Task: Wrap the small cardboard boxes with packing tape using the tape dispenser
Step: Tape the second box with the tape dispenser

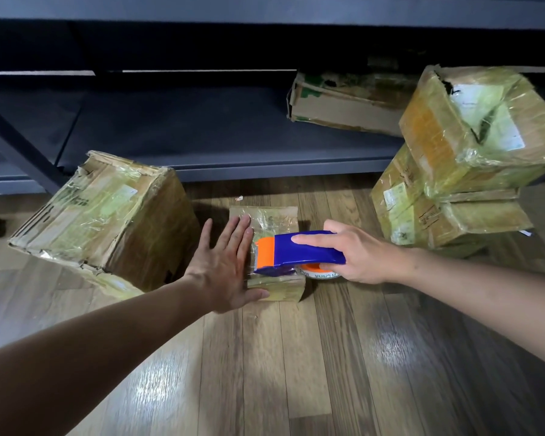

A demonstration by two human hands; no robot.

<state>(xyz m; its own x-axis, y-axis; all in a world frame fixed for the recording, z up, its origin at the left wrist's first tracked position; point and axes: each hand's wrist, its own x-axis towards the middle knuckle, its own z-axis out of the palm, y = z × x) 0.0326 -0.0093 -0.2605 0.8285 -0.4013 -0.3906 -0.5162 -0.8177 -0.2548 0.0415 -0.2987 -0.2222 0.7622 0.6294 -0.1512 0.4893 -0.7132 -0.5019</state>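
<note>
Small cardboard box [274, 220]: centre of wood floor [265, 357], glossy tape already on its top.
Tape dispenser [299, 251], blue and orange: lies across the box top, grasped by right hand [356, 253], forefinger along its back.
Left hand [224, 262]: flat, fingers straight, pressing the box's left edge.
Judged mid-strip, wrap unfinished.
Large taped box [107, 215] left; stack of taped boxes [479, 130] right.

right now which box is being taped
The small flat box at centre floor: the left hand presses flat on it and the tape dispenser sits across it. The larger boxes around stand untouched.
</note>
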